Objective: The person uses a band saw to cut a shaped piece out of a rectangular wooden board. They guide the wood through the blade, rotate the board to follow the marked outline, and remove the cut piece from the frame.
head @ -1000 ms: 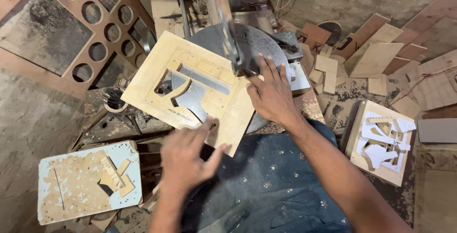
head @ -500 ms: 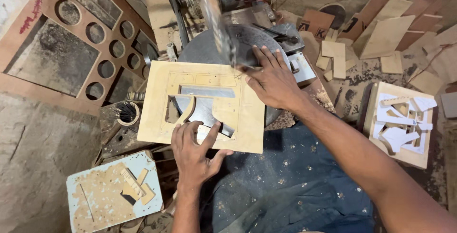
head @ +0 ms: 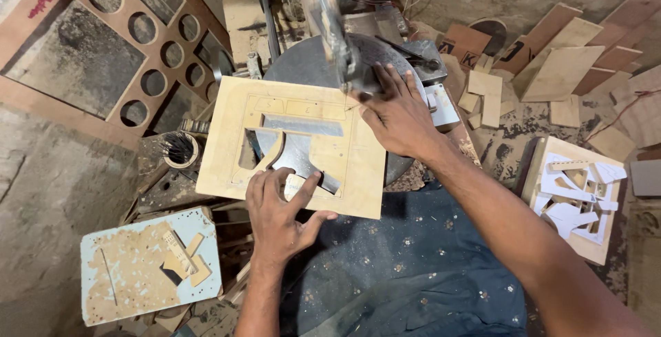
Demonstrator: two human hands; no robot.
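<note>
At the bottom of the frame, dark blue cloth dusted with sawdust (head: 413, 268) is covering the person's lap. Lower left, a pale blue board (head: 148, 265) is lying with small wood offcuts on it. Just above the lap, the left hand (head: 282, 209) is pressing flat, fingers spread, on the near edge of a light plywood panel (head: 234, 137) in the centre of the frame; the hand is open, not gripping. The panel is showing a large cut-out shape through which the round grey metal surface (head: 303, 68) beneath is visible. The right hand (head: 396, 113) is resting palm down, fingers extended, on the panel's far right corner, right beside the saw blade assembly (head: 330, 27) standing at upper centre. At right, a small board (head: 575, 196) is carrying white cut shapes. Farther off, upper left, a brown board with round holes (head: 103, 55) is lying on the floor, and loose wood pieces (head: 558, 55) are scattered at upper right.
</note>
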